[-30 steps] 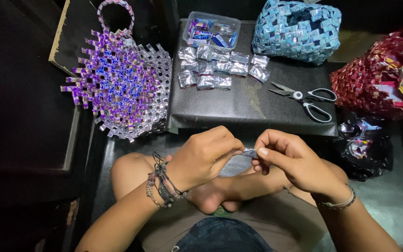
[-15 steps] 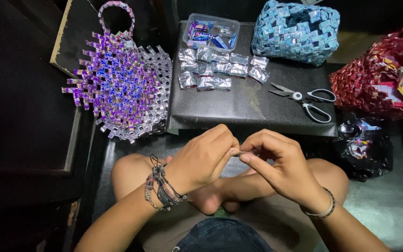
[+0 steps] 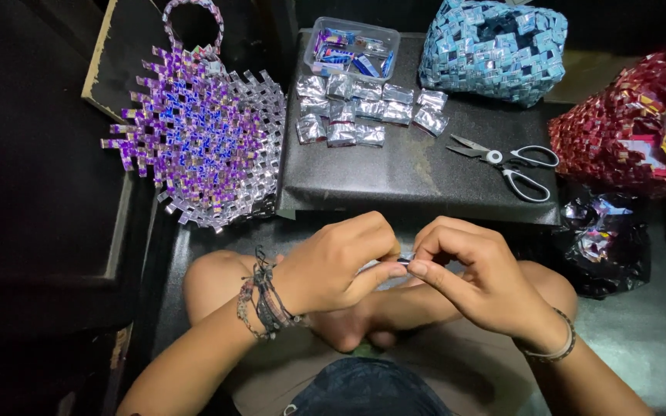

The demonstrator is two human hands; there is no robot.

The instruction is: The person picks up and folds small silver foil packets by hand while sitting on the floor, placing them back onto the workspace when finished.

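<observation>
Close together above the crossed legs, left hand point(image 3: 333, 266) and right hand point(image 3: 475, 281), thumbs and forefingers pressed tip to tip, pinching 1 small folded foil strip point(image 3: 401, 262) between them; other fingers curled in. Just below the near edge of the black board point(image 3: 418, 166), that strip, mostly hidden by fingertips. On the board: a cluster of folded silver wrapper pieces point(image 3: 364, 112), scissors point(image 3: 506, 163) to their right, a clear plastic tub point(image 3: 352, 50) at the far edge. Left of the board, a purple woven panel point(image 3: 198, 135); at its far right corner, a blue woven bag point(image 3: 495, 46); right of it, a red woven piece point(image 3: 630, 127).
</observation>
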